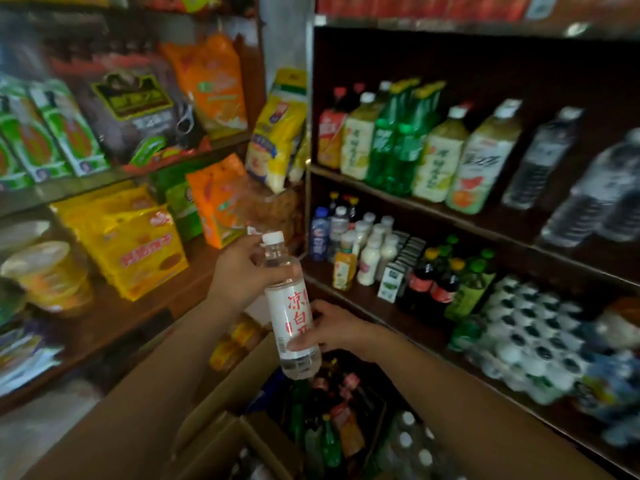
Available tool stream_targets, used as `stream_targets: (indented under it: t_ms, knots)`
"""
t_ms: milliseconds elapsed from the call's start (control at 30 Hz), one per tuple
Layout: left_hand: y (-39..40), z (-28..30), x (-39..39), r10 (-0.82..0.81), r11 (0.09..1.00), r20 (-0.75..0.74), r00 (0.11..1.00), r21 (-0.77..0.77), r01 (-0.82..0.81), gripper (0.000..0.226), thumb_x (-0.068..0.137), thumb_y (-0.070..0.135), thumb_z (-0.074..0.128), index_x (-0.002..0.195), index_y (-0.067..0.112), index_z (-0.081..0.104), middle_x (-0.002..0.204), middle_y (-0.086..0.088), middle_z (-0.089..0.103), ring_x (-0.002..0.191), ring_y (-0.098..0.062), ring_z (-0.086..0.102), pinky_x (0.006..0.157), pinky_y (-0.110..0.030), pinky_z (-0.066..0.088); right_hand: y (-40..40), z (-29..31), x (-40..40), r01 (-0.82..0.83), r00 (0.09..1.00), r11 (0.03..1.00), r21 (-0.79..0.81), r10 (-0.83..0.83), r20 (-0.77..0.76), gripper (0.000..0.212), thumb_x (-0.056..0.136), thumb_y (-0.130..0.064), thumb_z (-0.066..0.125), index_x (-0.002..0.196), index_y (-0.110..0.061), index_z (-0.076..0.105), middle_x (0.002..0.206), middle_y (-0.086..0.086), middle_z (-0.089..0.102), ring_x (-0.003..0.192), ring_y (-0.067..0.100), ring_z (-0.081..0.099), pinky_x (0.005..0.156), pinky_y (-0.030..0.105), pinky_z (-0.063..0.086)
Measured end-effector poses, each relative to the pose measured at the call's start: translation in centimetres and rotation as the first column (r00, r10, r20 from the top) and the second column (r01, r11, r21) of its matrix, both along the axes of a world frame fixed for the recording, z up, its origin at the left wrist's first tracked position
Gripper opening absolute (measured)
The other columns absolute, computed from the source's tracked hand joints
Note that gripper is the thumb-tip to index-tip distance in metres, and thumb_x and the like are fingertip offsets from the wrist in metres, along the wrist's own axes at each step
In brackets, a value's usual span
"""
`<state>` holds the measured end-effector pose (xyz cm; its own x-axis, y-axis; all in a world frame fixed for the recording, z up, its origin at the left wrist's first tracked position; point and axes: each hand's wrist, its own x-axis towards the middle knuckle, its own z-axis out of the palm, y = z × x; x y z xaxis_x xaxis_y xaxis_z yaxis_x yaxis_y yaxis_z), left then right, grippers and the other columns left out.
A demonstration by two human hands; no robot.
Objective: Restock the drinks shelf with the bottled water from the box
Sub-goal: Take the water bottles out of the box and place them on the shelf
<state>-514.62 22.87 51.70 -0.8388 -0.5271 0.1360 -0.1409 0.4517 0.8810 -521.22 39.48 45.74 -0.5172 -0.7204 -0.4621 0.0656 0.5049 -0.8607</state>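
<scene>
A clear water bottle (292, 306) with a white cap and a white label with red characters is held upright and slightly tilted in front of the drinks shelf (391, 308). My left hand (242, 268) grips its upper part just under the cap. My right hand (334, 327) grips the lower part at the label. Below my arms stands an open cardboard box (221, 441); white bottle caps (415, 448) show beside it at the bottom.
The middle drinks shelf carries small milk bottles (372, 254), cola bottles (433, 278) and a wrapped pack of white-capped bottles (526, 327). Large drink bottles (436, 150) stand on the shelf above. Snack bags (135, 244) fill the racks to the left.
</scene>
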Motion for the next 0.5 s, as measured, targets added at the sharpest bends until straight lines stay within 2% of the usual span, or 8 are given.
stream_targets:
  t_ms: [67,133,233,333,433,500]
  knots:
    - [2.3,3.0,-2.8,-0.092,0.995,-0.022,0.996,-0.025,0.091,0.038,0.057,0.036,0.089,0.087,0.032,0.066,0.086,0.012,0.069,0.083,-0.003,0.064,0.077,-0.026,0.051,3.0,2.6,-2.0,0.041,0.999,0.999,-0.028,-0.042,-0.016,0.075,0.061,-0.030,0.088,0.125,-0.024,0.051,0.121,-0.006,0.064,0.112,0.016,0.061,0.097,0.042,0.050]
    - [5.2,5.9,-5.6,-0.161,0.986,-0.056,0.985,-0.043,0.159,0.052,0.055,0.037,0.090,0.100,0.025,0.067,0.090,0.011,0.071,0.084,-0.003,0.066,0.076,-0.027,0.054,6.4,5.3,-4.1,0.111,0.993,0.992,-0.064,-0.113,-0.021,0.073,0.064,-0.027,0.087,0.127,-0.026,0.050,0.124,-0.005,0.063,0.115,0.017,0.059,0.101,0.044,0.047]
    - [9.9,10.0,-9.3,-0.251,0.968,-0.120,0.960,-0.020,0.251,0.061,0.060,0.030,0.088,0.115,0.023,0.061,0.096,0.013,0.065,0.085,-0.002,0.061,0.073,-0.026,0.053,11.4,8.8,-6.8,0.222,0.973,0.969,-0.105,-0.228,-0.048,0.061,0.071,-0.018,0.084,0.123,-0.025,0.052,0.120,-0.005,0.064,0.112,0.017,0.060,0.097,0.038,0.050]
    - [14.3,13.3,-12.7,-0.317,0.949,-0.168,0.934,-0.055,0.312,0.079,0.052,0.041,0.090,0.123,0.023,0.059,0.102,0.010,0.066,0.098,-0.011,0.062,0.087,-0.041,0.054,16.1,12.3,-9.0,0.281,0.949,0.949,-0.144,-0.297,-0.109,0.055,0.074,-0.017,0.082,0.119,-0.024,0.051,0.114,-0.005,0.066,0.101,0.013,0.064,0.082,0.029,0.055]
    - [19.2,16.0,-15.8,-0.369,0.929,-0.210,0.905,-0.069,0.363,0.089,0.051,0.039,0.090,0.131,0.020,0.054,0.101,0.012,0.064,0.103,-0.009,0.060,0.092,-0.034,0.049,20.7,15.2,-10.6,0.360,0.908,0.915,-0.181,-0.388,-0.158,0.054,0.074,-0.016,0.082,0.118,-0.023,0.051,0.116,-0.002,0.064,0.109,0.018,0.062,0.092,0.037,0.053]
    - [22.5,17.7,-17.2,-0.429,0.903,-0.235,0.872,-0.095,0.419,0.079,0.058,0.029,0.089,0.128,0.025,0.054,0.095,0.014,0.062,0.097,-0.009,0.061,0.091,-0.036,0.050,23.7,16.5,-11.5,0.415,0.875,0.887,-0.203,-0.451,-0.179,0.055,0.075,-0.016,0.082,0.119,-0.021,0.050,0.115,-0.003,0.064,0.109,0.017,0.062,0.094,0.037,0.053]
